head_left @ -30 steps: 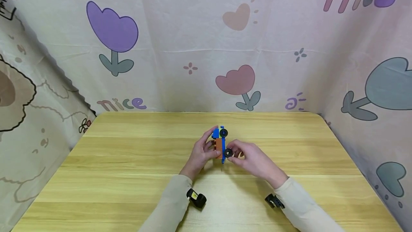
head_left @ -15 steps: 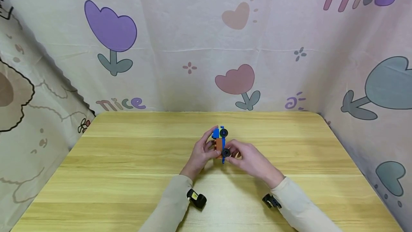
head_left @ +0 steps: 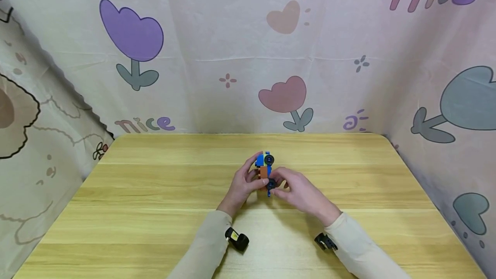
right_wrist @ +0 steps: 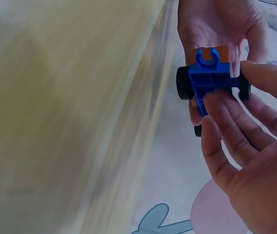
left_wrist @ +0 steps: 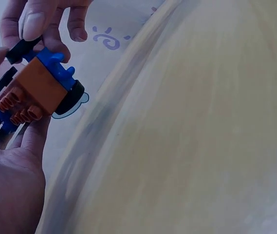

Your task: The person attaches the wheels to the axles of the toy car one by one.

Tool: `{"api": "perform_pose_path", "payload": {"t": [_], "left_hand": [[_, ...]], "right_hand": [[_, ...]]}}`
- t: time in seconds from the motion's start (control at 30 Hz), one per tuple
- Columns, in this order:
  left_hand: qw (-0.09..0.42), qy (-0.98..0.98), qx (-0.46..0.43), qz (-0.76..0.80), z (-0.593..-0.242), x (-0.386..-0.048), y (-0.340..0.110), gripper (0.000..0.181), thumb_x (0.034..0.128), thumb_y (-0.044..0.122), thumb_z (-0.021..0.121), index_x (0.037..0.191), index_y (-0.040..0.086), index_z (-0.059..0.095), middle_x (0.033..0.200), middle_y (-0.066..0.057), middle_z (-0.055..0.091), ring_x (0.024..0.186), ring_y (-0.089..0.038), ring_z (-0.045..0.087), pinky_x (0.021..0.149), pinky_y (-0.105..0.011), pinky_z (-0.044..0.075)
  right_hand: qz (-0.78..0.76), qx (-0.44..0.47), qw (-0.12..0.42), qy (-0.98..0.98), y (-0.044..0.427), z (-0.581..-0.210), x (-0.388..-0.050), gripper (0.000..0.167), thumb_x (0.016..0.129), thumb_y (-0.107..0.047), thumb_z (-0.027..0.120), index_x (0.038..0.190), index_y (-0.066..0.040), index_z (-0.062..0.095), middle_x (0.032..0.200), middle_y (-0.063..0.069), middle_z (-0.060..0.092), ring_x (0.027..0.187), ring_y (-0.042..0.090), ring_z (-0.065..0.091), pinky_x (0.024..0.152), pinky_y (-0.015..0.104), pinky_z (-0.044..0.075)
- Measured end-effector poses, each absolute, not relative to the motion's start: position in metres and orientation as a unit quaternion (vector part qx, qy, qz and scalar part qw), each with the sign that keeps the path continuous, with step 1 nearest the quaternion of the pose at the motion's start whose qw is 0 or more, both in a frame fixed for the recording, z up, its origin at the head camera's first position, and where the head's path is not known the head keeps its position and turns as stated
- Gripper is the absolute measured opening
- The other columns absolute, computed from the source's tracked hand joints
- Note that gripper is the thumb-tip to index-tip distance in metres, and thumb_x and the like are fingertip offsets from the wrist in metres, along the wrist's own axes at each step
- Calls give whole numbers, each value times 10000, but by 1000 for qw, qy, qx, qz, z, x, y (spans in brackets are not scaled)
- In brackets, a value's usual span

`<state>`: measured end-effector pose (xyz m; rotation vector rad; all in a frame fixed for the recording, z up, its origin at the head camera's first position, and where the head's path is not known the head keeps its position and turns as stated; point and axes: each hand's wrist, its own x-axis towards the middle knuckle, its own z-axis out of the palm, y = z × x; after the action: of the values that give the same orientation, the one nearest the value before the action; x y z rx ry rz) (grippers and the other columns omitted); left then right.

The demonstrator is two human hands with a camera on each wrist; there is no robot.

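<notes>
Above the table, my left hand [head_left: 241,188] grips a toy building-block car with an orange block [head_left: 264,171], a blue block [head_left: 260,160] and a blue chassis [right_wrist: 210,78]. The car is tipped on its side, one black wheel [head_left: 269,159] showing at its far end. My right hand [head_left: 302,190] pinches another black wheel [right_wrist: 244,84] at the near end, where it sits at the axle; whether it is fully pressed on I cannot tell. My left thumb lies against that wheel. On the opposite side of the chassis shows a further wheel [right_wrist: 182,83].
A wooden table [head_left: 155,201] lies under both hands. Printed cloth [head_left: 217,33] hangs behind it and at the sides. Each sleeve carries a small black wrist camera, the left one [head_left: 237,240] and the right one [head_left: 326,242].
My right hand has moved slightly left, bringing the near wheel from beside the chassis up against it. My left thumb now overlaps the wheel's edge.
</notes>
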<state>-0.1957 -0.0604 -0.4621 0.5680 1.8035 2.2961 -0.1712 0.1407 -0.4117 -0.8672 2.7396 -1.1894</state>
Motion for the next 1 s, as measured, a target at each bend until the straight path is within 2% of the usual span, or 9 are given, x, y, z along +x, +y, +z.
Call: {"api": "perform_pose_path", "payload": {"t": [0.23,0.33,0.5,0.67,0.83,1.0], "left_hand": [[89,603,187,770,-461,-195,-61,744,896,-14,665,1535,175,334,1473,-129,399,1230,-321,515,914,-365,502],[88,603,184,771,-461,-194,-61,749,893,-18,666,1537,166,331,1467,-141,400,1221,-323,515,899,-362,509],[84,604,183,771,-460,-194,-62,744,892,-13,667,1533,175,339,1456,-141,415,1216,-326,515,901,-351,507],[82,602,179,774,-460,-194,-63,740,889,-8,667,1528,186,348,1453,-138,418,1211,-325,516,888,-346,513],[83,600,184,774,-459,-194,-63,747,890,-11,666,1534,168,333,1450,-156,417,1204,-324,533,873,-355,521],[81,596,183,778,-459,-193,-62,746,889,-23,662,1533,155,330,1383,-227,489,1194,-331,553,848,-344,531]], "right_hand": [[-442,-266,31,856,144,-416,-173,299,980,-210,628,1243,-83,566,1005,-55,636,920,121,602,784,340,511],[-457,-252,35,852,146,-416,-174,241,1002,-214,589,1194,-70,580,1011,-34,635,932,144,596,794,341,504],[-469,-239,60,848,147,-418,-175,127,1000,-208,591,1073,-119,644,987,-26,641,947,166,593,802,359,521],[-481,-240,90,839,145,-421,-175,158,1009,-213,574,1097,-111,656,1018,2,645,974,181,593,828,383,511],[-498,-237,112,826,142,-417,-171,185,1023,-168,539,1134,-62,643,1031,47,646,967,259,613,802,383,509],[-575,-220,170,769,141,-422,-173,239,1040,-173,503,1178,8,576,1082,159,620,962,365,637,778,455,553]]}}
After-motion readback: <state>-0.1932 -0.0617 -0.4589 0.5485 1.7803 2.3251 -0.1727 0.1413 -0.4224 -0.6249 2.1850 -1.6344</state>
